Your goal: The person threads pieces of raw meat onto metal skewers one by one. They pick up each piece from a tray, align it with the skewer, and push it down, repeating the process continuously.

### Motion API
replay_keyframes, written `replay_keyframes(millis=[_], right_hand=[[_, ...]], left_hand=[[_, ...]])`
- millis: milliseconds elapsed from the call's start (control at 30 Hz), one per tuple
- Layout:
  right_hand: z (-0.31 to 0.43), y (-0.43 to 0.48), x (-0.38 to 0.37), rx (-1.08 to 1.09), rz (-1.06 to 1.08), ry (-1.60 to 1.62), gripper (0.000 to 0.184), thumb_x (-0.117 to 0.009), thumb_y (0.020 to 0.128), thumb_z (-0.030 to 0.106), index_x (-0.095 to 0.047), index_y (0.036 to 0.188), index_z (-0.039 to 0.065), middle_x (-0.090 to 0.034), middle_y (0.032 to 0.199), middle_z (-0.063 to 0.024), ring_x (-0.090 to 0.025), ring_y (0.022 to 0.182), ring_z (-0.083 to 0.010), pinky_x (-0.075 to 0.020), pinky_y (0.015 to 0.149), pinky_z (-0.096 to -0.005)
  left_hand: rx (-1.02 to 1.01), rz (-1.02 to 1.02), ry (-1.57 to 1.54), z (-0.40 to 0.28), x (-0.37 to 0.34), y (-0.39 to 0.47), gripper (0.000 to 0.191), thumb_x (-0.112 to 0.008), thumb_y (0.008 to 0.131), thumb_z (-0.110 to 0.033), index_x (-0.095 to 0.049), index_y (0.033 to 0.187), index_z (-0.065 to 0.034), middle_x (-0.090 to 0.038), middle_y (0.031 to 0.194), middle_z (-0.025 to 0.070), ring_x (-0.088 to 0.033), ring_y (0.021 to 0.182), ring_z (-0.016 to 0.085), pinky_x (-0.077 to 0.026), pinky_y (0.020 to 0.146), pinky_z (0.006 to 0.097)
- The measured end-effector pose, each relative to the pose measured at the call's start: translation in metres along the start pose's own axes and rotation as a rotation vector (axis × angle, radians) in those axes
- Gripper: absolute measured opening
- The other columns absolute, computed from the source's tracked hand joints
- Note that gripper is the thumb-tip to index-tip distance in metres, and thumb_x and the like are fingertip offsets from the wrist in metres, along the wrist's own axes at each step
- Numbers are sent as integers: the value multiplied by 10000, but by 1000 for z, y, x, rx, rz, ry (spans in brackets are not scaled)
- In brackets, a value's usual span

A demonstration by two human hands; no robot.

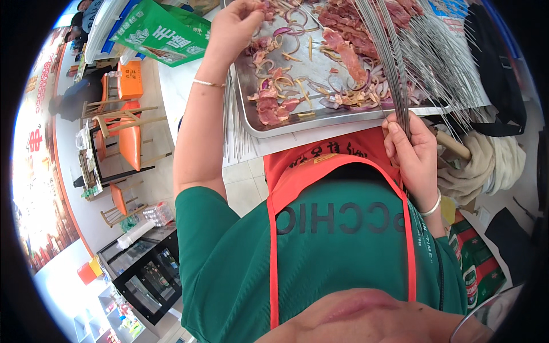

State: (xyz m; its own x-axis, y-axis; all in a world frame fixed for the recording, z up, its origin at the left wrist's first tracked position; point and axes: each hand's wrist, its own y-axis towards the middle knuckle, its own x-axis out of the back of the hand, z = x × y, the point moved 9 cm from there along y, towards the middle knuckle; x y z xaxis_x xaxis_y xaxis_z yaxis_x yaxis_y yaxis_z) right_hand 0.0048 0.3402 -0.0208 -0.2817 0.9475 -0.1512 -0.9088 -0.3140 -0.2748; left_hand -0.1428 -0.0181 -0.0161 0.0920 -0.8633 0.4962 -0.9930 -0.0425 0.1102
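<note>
My right hand (pixel 409 150) grips a bundle of thin metal skewers (pixel 396 73) below the tray's near edge. One skewer stands apart at its fingertips and appears to run through a strip of raw meat (pixel 345 55). My left hand (pixel 238 30) is over the tray's left side at the top edge of the picture, thumb and fingers pinched at a small piece of meat (pixel 269 10). The metal tray (pixel 257 129) holds raw meat strips (pixel 272 103), sliced red onion (pixel 377 88) and pale yellow shreds. At the upper right lies a heap of meat (pixel 351 25), partly behind the skewers.
Many loose skewers (pixel 441 55) fan out over the tray's right side. More skewers (pixel 235 115) lie along its left. A green printed bag (pixel 165 34) stands at the upper left. A cloth (pixel 476 167) hangs beside my right hand. Orange chairs (pixel 130 141) are farther left.
</note>
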Motion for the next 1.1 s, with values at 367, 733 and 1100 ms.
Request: replay_keyframes(millis=[367, 733, 1100], right_hand=[[-4, -2, -12, 45, 53, -85, 115, -510, 1041, 106, -583, 1066, 21, -518, 668, 38, -371, 514, 3, -279, 447, -175], [-1, -6, -11, 84, 32, -98, 117, -512, 1044, 107, -585, 1067, 19, -501, 650, 39, -357, 493, 0, -266, 437, -178], [-2, -9, -8, 5, 22, -25, 93, -528, 1016, 40, -592, 1056, -13, -610, 899, -14, -493, 641, -41, -395, 582, -206]], left_hand=[[338, 37, -868, -33, -28, -49, 231, -597, 1006, -180, -664, 1151, -14, -719, 1068, 112, -686, 997, 203, -567, 824, 306], [131, -197, -538, -75, 4, -55, 103, -627, 934, -117, -691, 971, -46, -720, 910, 55, -634, 836, 126, -467, 770, 281], [-373, -119, 1286, -81, -6, -47, 93, -733, 834, -191, -775, 899, -139, -716, 895, 17, -645, 907, 227, -498, 796, 389]])
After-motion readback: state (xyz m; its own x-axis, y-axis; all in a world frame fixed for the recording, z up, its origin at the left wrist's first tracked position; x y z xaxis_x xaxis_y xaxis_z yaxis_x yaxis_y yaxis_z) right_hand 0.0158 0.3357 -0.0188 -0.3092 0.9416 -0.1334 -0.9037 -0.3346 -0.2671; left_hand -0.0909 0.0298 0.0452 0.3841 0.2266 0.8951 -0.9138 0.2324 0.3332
